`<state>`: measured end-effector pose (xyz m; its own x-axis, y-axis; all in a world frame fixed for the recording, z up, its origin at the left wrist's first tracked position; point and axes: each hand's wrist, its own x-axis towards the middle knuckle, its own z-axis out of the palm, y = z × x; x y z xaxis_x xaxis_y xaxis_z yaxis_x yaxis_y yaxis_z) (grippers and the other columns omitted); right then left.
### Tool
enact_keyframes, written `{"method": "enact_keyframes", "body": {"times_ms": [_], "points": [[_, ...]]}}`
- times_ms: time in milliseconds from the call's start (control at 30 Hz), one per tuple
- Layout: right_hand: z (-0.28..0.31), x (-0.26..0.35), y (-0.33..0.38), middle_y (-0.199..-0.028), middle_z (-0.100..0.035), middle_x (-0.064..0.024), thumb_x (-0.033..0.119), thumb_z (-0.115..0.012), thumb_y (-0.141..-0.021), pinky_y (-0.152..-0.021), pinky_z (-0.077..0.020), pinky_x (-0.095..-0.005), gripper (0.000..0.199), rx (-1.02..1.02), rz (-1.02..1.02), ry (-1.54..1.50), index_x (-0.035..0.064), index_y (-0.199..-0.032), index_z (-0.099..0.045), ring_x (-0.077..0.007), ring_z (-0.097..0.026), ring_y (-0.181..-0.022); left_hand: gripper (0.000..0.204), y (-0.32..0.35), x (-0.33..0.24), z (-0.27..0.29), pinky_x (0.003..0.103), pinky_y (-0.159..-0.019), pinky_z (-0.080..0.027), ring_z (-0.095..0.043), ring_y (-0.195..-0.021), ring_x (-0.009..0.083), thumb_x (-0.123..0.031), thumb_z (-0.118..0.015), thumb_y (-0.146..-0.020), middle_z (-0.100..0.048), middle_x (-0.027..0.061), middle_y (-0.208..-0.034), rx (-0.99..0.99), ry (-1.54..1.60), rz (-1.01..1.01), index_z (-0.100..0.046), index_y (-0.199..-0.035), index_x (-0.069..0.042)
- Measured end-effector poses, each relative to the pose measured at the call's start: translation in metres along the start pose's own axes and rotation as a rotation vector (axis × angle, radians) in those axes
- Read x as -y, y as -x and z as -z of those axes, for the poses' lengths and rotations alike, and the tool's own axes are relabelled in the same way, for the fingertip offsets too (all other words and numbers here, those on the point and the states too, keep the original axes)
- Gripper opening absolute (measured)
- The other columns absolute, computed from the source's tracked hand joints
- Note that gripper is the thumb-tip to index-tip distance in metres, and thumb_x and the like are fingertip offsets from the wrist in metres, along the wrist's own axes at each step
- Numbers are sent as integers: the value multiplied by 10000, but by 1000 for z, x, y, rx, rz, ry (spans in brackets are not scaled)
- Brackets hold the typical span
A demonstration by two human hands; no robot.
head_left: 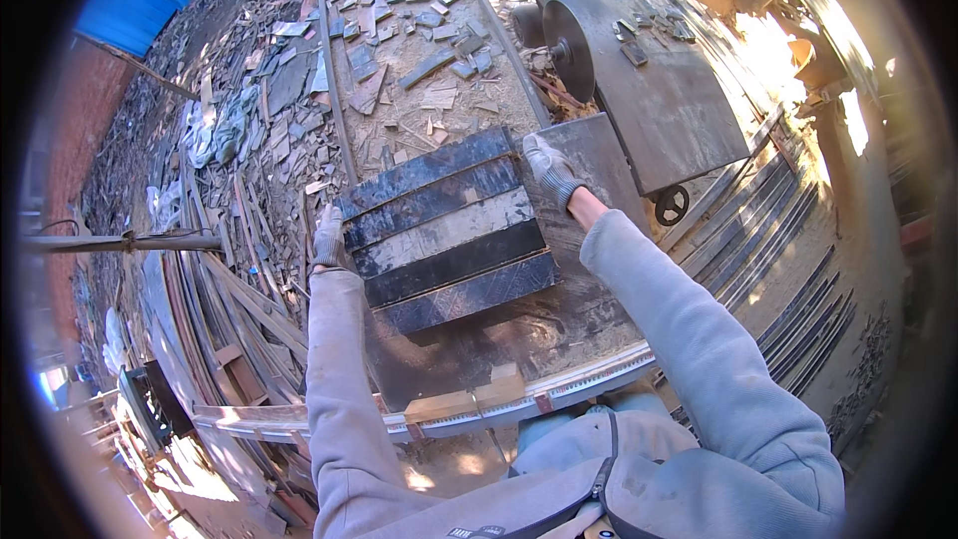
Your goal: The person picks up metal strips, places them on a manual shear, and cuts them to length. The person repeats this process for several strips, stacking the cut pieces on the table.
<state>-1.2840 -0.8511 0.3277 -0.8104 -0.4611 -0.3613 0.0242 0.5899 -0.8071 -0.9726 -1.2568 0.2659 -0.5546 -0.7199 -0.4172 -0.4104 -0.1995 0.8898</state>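
Observation:
Several dark-faced plywood boards (439,230), one with a pale, scuffed face, are in front of me, stepped one against another over the brown table (399,369). My left hand (328,237), in a grey glove, grips their left end, its thumb pointing away from me. On the far right corner, my gloved right hand (551,169) holds the opposite end, so the boards sit between both hands. Part of the fingers on each side is hidden by the glove's angle and the boards. Whether the boards' undersides touch the table cannot be made out.
Right of the boards, a round saw blade (569,52) stands beside a metal tabletop (659,70) with a handwheel (672,205). A measuring rail (569,382) and a wooden block (467,402) edge the table nearest me. Wood offcuts (429,15) litter the ground beyond.

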Motion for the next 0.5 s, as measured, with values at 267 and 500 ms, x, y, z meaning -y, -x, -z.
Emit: {"method": "enact_keyframes", "body": {"times_ms": [267,500], "points": [[-33,12,-6,-1635,-501,-256,527,-505,-1090,-1242,-380,-443,750,-16,-10,126,19,-1638,-434,-408,-463,-1528,564,12,7,-12,385,-1088,-496,-671,-1284,294,-363,-594,-1102,-715,167,-1418,-90,-386,-144,-530,-1607,-121],[-33,9,2,-1579,-552,-282,532,-580,-1054,-1214,-410,-456,762,-17,-59,148,106,-1666,-421,-415,-524,-1475,504,35,-15,-30,330,-1048,-505,-667,-1194,198,-189,-620,-1087,-720,92,-1394,-129,-299,-67,-564,-1570,-55]]}}
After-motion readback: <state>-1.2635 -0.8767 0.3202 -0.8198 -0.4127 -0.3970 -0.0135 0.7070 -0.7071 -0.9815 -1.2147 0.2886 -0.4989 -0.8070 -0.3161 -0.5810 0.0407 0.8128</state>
